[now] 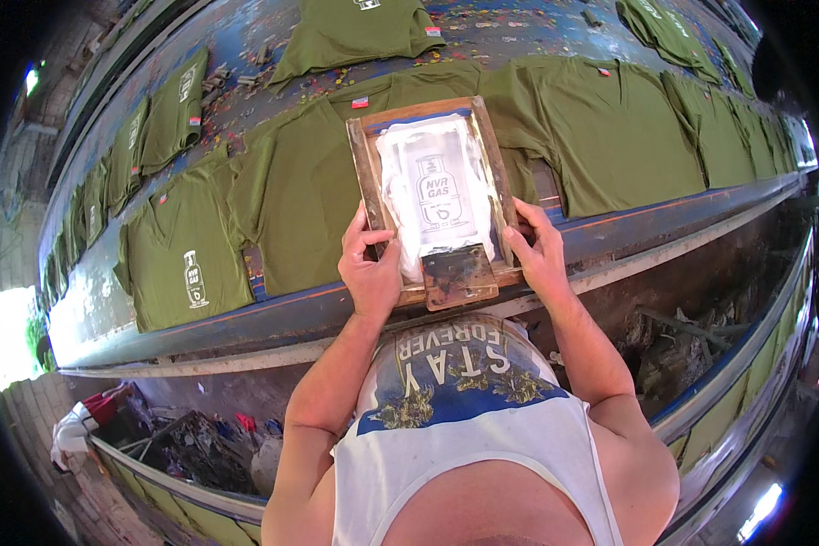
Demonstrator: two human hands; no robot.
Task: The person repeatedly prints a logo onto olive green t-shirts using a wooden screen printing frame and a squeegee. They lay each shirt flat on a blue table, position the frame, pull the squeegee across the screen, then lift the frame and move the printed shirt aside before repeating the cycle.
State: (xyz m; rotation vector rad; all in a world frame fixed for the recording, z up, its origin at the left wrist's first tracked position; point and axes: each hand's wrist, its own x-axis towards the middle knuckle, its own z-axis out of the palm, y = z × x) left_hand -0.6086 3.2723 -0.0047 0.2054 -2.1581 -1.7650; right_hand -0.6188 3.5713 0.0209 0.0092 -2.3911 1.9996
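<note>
A wooden screen-printing frame (491,150) sits over an olive-green V-neck T-shirt (302,173) spread on the long table. White ink (393,182) covers much of its mesh, around a gas-cylinder design. My left hand (370,270) grips the frame's left side near the lower corner, fingers curled on the wood. On the opposite side, my right hand (539,252) holds the right rail with its thumb toward the inside. A dark, ink-stained squeegee (460,276) rests at the frame's near end, between my hands and touched by neither.
To the left lies a T-shirt (187,259) with a white cylinder print. More green T-shirts (619,127) line the table to the right, others (350,36) its far side. The blue tabletop (510,27) is speckled with paint. A metal rail (692,241) edges the near side.
</note>
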